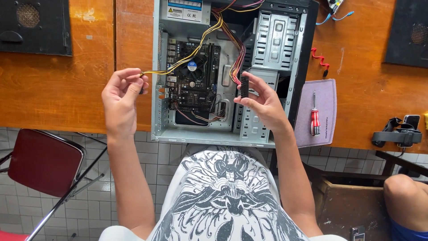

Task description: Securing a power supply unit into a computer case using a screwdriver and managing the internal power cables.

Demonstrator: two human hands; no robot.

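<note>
Both plugs lifted up over the open computer case [160, 89], likely to keep wires off the board. Right hand [263, 100] pinched shut on long black plug [244, 86], in front of case. Left hand [121, 93] squeezed on small yellow-wire plug [141, 82], maybe, just left of case. Farther right: red screwdriver [315, 118] on purple mat [327, 98].

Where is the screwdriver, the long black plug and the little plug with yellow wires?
screwdriver [315, 121], head view, on its red handle.
long black plug [244, 86], head view, on its middle, in the right hand.
little plug [141, 76], head view, on its tip by the left fingers.
</note>
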